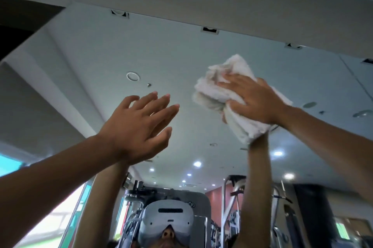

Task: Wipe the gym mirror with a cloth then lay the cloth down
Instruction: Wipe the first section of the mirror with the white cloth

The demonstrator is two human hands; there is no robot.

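The person is raising both bare arms toward the gym mirror [96,52], which is filling most of the frame below the wall strip running across the top.

1. Right hand [257,102]: it is sitting right of centre and pressing the cloth [218,94] flat against the glass. The fingers [232,84] are lying extended and spread over the fabric, not clenched.
2. Cloth: white, bunched towelling, positioned at centre right of the frame. It is protruding above and left of the right hand, and a fold is hanging below the palm.
3. Left hand [137,126]: it is hovering left of centre, well apart from the cloth. The fingers [161,106] are released and straight, grasping nothing. Contact with the glass cannot be determined.

The mirror is reflecting both forearms, a white headset [165,219] at bottom centre, gym machines [232,207] at the lower right and round ceiling lights [197,164].
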